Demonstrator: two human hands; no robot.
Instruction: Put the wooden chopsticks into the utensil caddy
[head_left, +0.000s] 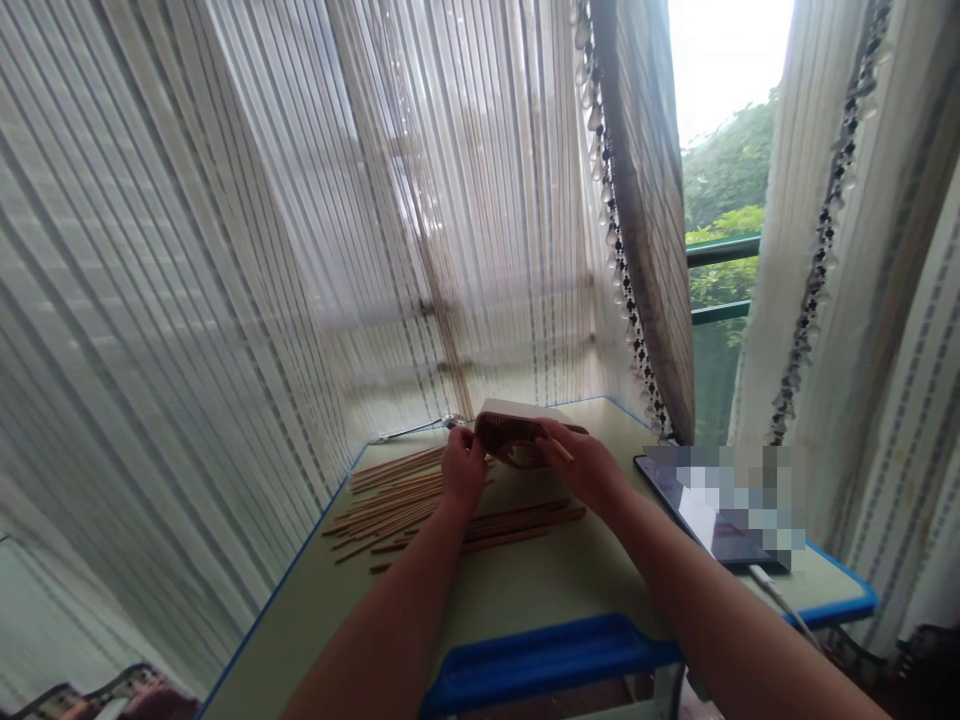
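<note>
Near the far side of the desk, both hands hold a brown, curved, ridged object [504, 432] with a pale flat top; its exact kind is unclear. My left hand [463, 465] is closed at its left edge, the fingertips partly hidden. My right hand [581, 462] grips its right side, with a short pale stick [562, 450] lying at the fingers. Beneath and left of my left hand, several thin wooden sticks [390, 505] are spread in loose bundles. More dark brown sticks [517, 518] lie between my forearms.
The pale green desk [540, 580] has a blue edge and a blue front tray [555, 655]. A tablet [705, 515] with a white cable [780, 595] rests at the right. A thin metallic item [412, 431] lies at the back; striped curtains [465, 200] hang behind.
</note>
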